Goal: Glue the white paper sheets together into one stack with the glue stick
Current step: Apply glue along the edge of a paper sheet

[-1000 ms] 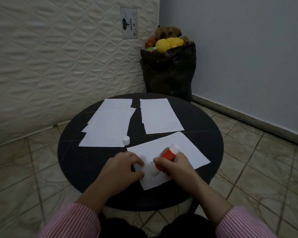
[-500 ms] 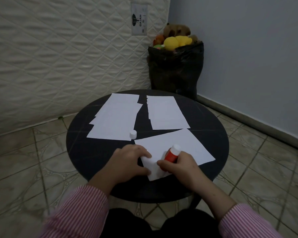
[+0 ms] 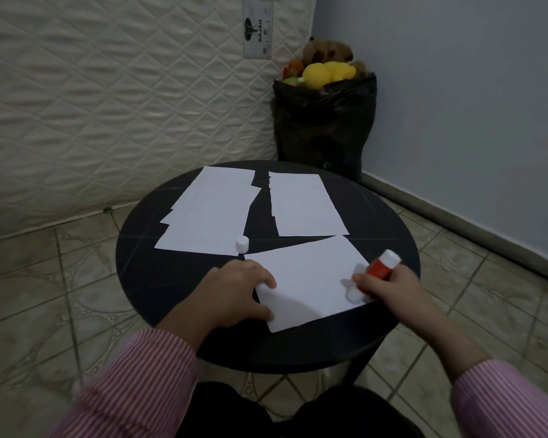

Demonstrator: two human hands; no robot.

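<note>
Lower right of frame: right hand point(image 3: 389, 287) pinching glue stick point(image 3: 374, 275), tip down on near sheet point(image 3: 307, 276). Left hand point(image 3: 238, 290) spread flat, pinning lower-left corner.

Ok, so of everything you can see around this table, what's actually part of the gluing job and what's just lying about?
Part of the job:
- glue stick in the right hand
- near sheet, held down by the left hand
- left paper pile
- right paper pile
- glue cap
- round table

Just lying about:
- black bag of soft toys
- mattress
</note>
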